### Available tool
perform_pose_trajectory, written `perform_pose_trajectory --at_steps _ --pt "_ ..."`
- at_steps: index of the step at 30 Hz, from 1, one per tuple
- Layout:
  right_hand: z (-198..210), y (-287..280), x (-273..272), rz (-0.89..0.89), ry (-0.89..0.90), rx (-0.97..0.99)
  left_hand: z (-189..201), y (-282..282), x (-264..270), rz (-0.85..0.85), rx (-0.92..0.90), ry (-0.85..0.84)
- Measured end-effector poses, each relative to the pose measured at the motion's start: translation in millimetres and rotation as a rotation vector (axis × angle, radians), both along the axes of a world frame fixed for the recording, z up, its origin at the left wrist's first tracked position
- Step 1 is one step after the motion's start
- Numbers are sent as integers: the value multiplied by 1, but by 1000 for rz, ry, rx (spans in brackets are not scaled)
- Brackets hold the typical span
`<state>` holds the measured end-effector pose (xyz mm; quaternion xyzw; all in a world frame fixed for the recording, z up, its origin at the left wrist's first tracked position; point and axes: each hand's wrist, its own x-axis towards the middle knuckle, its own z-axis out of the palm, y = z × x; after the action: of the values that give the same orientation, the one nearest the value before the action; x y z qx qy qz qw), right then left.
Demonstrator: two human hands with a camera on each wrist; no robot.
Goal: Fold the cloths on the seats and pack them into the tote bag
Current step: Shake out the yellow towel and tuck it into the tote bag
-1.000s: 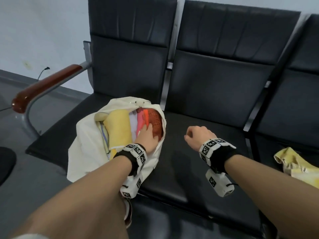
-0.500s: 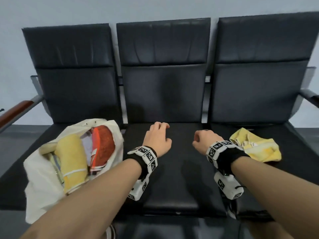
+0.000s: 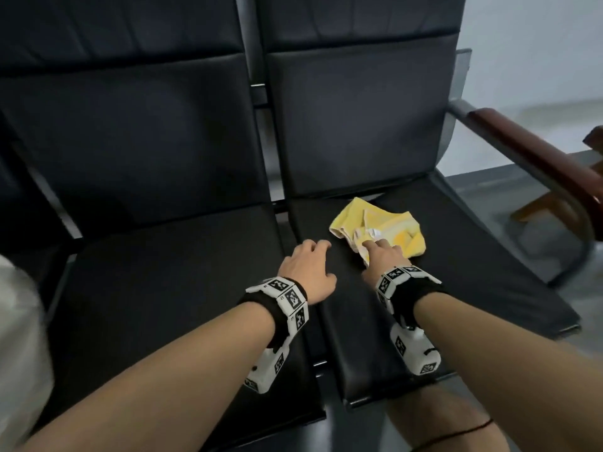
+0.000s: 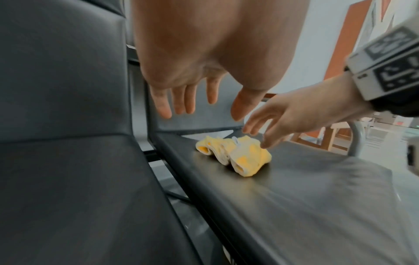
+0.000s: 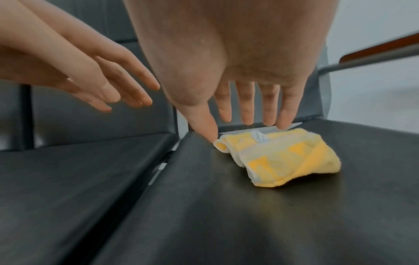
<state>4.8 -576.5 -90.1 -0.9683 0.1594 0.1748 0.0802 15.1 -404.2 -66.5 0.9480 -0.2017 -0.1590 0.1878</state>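
Because the yellow cloth point(image 3: 378, 228) lies crumpled on the right seat point(image 3: 489, 272) with layers bunched, the right hand point(image 3: 383, 256), fingers spread just above it and holding nothing, may catch one layer only; the left hand point(image 3: 305, 267) hovers empty beside it.

Waiting area, as we read it. We count a row of joined black padded seats point(image 3: 156, 282) on one metal frame, a wood-topped armrest point(image 3: 535, 151) closing the right end, a plain pale wall point(image 3: 535, 44) behind, and a smooth grey floor point(image 3: 509, 223) alongside.
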Motion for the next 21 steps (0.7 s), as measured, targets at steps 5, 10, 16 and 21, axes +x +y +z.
perform_pose_trajectory --at_steps 5,10,16,21 --pt "-63 -16 24 -96 50 74 -57 -6 -2 -28 -7 117" --pt "-98 -9 8 -80 12 -16 -80 9 -10 -62 -50 107" --pt "-65 11 -22 -33 147 90 -52 23 -16 -25 -33 237" --pt "4 48 -50 -51 213 345 -4 54 -40 42 -64 259"
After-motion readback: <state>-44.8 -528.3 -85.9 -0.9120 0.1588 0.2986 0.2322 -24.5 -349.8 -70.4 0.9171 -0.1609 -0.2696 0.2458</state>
